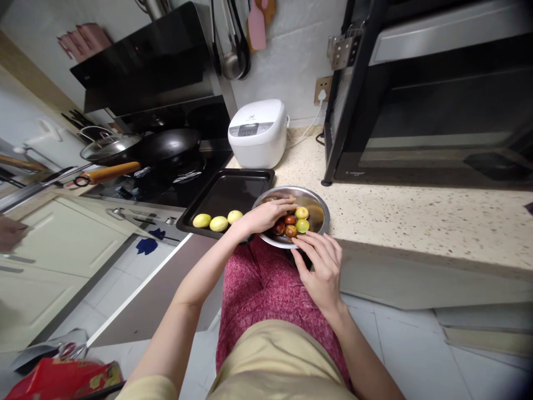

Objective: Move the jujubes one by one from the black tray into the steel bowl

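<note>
A shiny metal bowl [320, 203] stands at the counter's front edge. In it are several small fruits that look like jujubes, some brownish red [291, 231], others yellow-green [302, 225]. My left hand [270, 215] reaches over the bowl from the left, fingers stretched out above the fruits; its underside is hidden. At the near right rim, my right hand [320, 264] has its thumb outside the bowl and its fingertips over the edge, holding the rim. Three yellow-green oval fruits [219, 224] lie in a row on a black baking tray [229, 191], left of the bowl.
Behind the tray sits a white rice cooker [258, 136]. A black wok [170, 147] with an orange-brown handle is on the stove at left. A black oven [433, 122] stands on the speckled counter [383, 216] at right. A red bag [62, 380] lies low at left.
</note>
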